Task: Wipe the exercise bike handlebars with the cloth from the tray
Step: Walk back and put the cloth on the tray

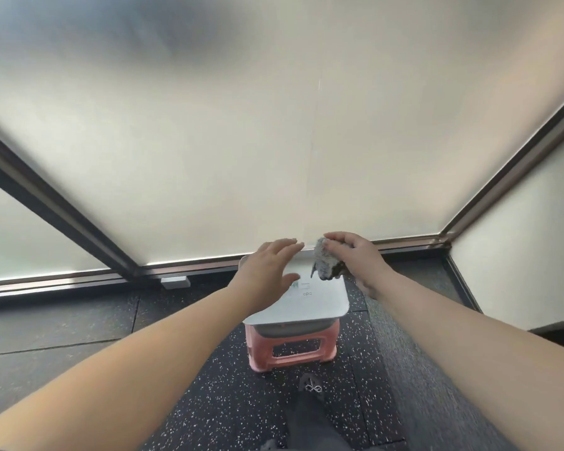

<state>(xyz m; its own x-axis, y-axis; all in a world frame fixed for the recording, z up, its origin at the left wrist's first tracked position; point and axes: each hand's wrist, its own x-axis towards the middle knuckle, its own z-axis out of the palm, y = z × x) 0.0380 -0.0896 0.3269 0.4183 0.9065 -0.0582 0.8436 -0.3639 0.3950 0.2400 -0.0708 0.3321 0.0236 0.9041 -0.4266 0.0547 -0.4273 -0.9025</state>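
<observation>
A white tray (310, 304) rests on a pink plastic stool (290, 348) close to the window. Just above the tray's far end, my right hand (355, 258) grips a crumpled grey cloth (326, 263) that hangs from my fingers. My left hand (269, 266) hovers over the tray's left side with the fingers spread and nothing in it. The exercise bike and its handlebars are out of view.
Frosted window panes with dark metal frames (62, 206) fill the background. A small white box (175, 282) lies at the window's base. The floor is dark speckled rubber (225, 402). My leg and a dark shoe (310, 385) show below the stool.
</observation>
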